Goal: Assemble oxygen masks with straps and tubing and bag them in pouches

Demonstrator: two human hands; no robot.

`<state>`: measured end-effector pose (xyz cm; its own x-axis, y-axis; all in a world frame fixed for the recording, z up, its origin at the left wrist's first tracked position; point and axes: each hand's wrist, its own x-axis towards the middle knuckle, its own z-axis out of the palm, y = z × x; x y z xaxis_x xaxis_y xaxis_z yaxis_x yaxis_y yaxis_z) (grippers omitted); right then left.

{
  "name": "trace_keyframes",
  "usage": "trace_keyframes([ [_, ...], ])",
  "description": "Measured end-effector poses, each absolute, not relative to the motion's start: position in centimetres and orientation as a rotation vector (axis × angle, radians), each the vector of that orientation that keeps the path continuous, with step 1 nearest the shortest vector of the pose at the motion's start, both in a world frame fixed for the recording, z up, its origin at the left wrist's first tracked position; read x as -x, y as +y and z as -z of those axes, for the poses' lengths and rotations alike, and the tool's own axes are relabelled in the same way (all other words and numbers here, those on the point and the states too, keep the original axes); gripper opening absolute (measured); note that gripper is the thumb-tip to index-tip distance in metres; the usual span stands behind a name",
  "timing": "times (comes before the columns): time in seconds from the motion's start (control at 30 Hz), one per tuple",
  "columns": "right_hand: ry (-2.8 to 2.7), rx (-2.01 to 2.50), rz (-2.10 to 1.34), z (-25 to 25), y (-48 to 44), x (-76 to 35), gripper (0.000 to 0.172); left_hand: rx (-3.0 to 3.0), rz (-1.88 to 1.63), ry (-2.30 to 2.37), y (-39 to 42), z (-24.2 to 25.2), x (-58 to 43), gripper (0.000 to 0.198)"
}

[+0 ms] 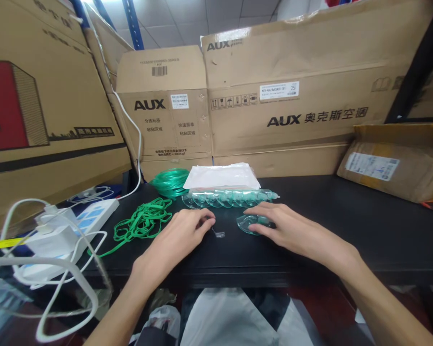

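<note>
My left hand point(193, 227) is closed, thumb and fingertips pinched together. From the pinch sticks out a small shiny strip point(220, 235), metal or clear plastic; I cannot tell which. Across from it, my right hand point(279, 222) has its thumb and fingers around a clear green-tinted face mask point(244, 224), which lies low at the table surface and is partly covered by the fingers. Behind both hands, a row of several nested clear green masks point(227, 197) lies on the black table point(209, 262).
White paper sheets or bags point(222, 177) lie behind the mask row. To the left are a green tubing coil point(170, 182), a tangled green elastic cord point(144, 220) and a white power strip point(97, 216) with cables. Cardboard boxes point(274, 132) wall the back; a taped carton point(393, 166) sits right.
</note>
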<state>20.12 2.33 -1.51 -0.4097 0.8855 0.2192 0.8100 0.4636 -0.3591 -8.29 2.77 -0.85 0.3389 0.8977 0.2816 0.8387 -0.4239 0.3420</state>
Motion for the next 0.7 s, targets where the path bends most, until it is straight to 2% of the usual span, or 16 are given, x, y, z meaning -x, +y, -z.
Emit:
trace_keyframes([
  [0.1,-2.323,1.447,-0.276,1.3,2.4,-20.2,0.049,-2.451,-0.606,1.565,1.7,0.7,8.9,0.029],
  [0.23,-2.275,1.499,-0.29,1.2,2.2,-20.3,0.051,-2.485,-0.556,1.445,1.4,1.0,8.8,0.019],
  [0.43,-2.299,1.402,-0.283,1.4,2.8,-20.4,0.039,-2.575,-0.584,1.26,3.0,1.2,7.5,0.022],
  [0.7,-2.289,1.259,-0.271,1.0,3.4,-20.2,0.031,-2.622,-0.716,1.157,3.7,-1.4,5.9,0.014],
])
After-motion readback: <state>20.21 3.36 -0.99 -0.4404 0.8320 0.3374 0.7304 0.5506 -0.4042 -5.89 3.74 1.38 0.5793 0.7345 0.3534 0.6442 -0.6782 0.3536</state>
